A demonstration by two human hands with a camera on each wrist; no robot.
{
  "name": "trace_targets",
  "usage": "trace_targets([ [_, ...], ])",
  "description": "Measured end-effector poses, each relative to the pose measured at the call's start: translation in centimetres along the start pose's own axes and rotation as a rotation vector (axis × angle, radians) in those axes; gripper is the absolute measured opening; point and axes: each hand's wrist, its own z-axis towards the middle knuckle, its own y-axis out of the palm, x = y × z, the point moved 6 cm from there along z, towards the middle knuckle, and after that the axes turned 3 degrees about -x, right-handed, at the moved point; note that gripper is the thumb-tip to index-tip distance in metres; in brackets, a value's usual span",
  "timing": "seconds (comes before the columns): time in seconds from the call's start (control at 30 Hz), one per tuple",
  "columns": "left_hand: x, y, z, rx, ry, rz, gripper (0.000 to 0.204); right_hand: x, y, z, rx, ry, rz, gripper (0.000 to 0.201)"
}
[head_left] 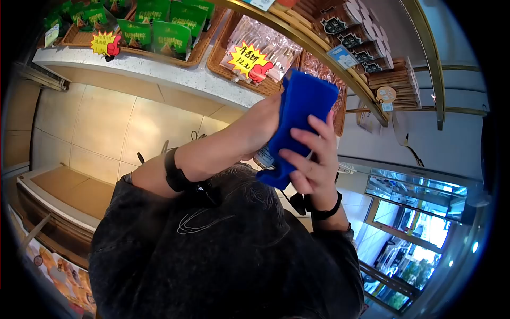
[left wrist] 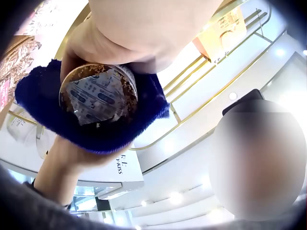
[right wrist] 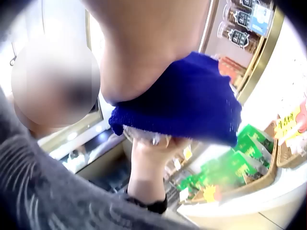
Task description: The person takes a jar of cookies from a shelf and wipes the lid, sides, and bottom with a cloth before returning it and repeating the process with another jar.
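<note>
A clear jar [left wrist: 98, 96] with brown crumbly contents and a printed sachet shows its round end in the left wrist view. My left hand [head_left: 265, 123] grips this jar, its fingers partly hidden behind a blue cloth [head_left: 305, 106]. The cloth wraps round the jar and hangs past it; in the right wrist view the cloth [right wrist: 187, 105] covers most of the jar. From the other side my right hand [head_left: 316, 162] holds the cloth against the jar, fingers spread and bent over it. Only a bit of the jar's label [head_left: 264, 157] shows in the head view.
Beyond my hands runs a white counter [head_left: 143, 74] with wicker baskets of green packets [head_left: 172, 37] and wrapped snacks [head_left: 265, 40]. A gold-edged shelf [head_left: 319, 45] with several labelled jars [head_left: 361, 40] rises at the upper right. Yellow price signs [head_left: 247, 61] stand at the baskets.
</note>
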Motion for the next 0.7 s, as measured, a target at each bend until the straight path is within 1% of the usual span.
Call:
trace_targets([
  [0.03, -0.5, -0.1, 0.5, -0.018, 0.064, 0.050, 0.038, -0.9, 0.4, -0.4, -0.066, -0.051, 0.003, 0.025],
  [0.1, -1.3, 0.6, 1.2, 0.004, 0.113, 0.069, 0.040, -0.7, 0.3, -1.9, -0.123, -0.070, -0.028, 0.024],
  [0.13, -1.6, 1.0, 1.8, 0.020, 0.147, 0.086, 0.042, 0.3, -0.4, -2.4, -0.131, -0.064, -0.039, 0.024],
  [0.17, -1.5, 1.7, 2.3, 0.013, 0.142, 0.081, 0.042, 1.5, -1.4, -2.7, -0.081, -0.034, -0.059, 0.026],
  [0.23, -2.2, 3.2, 3.4, -0.012, -0.113, 0.121, 0.041, 4.4, -3.2, -4.1, 0.129, 0.105, -0.056, 0.027],
  [0.27, -2.9, 3.4, 4.0, -0.009, -0.084, 0.109, 0.042, 4.0, -3.5, -4.5, 0.128, 0.108, -0.058, 0.027],
  [0.3, -3.6, 3.4, 4.2, -0.011, -0.097, 0.114, 0.042, 3.0, -3.2, -5.1, 0.018, 0.063, -0.037, 0.028],
  [0.37, -5.0, 3.1, 4.1, 0.048, -0.224, -0.079, 0.041, 1.2, -1.9, -6.4, -0.064, -0.108, -0.034, 0.030],
  [0.4, -4.6, 3.6, 4.1, 0.046, -0.156, 0.013, 0.040, 1.7, -1.7, -7.0, -0.073, -0.141, -0.078, 0.034],
  [0.43, -4.8, 4.0, 4.4, 0.044, -0.160, 0.027, 0.040, 2.6, -2.1, -7.0, -0.059, -0.140, -0.081, 0.034],
  [0.5, -5.4, 5.0, 4.9, 0.038, -0.175, 0.020, 0.038, 4.6, -3.3, -6.8, -0.016, -0.097, -0.026, 0.046],
  [0.53, -5.7, 5.3, 5.5, 0.055, -0.190, -0.051, 0.043, 5.3, -3.8, -6.6, -0.001, -0.071, -0.001, 0.059],
  [0.57, -5.6, 6.2, 5.8, 0.053, -0.192, -0.031, 0.043, 6.1, -4.5, -6.4, 0.042, -0.039, 0.002, 0.058],
  [0.63, -4.7, 8.3, 6.1, 0.069, -0.091, -0.043, 0.052, 8.5, -6.4, -6.2, 0.172, 0.118, 0.046, 0.056],
  [0.67, -5.4, 8.6, 6.3, 0.004, -0.145, -0.066, 0.058, 9.3, -7.1, -6.2, 0.225, 0.150, 0.098, 0.053],
  [0.7, -5.9, 8.7, 6.6, 0.006, -0.139, -0.047, 0.058, 8.9, -7.3, -6.6, 0.241, 0.139, 0.100, 0.053],
])
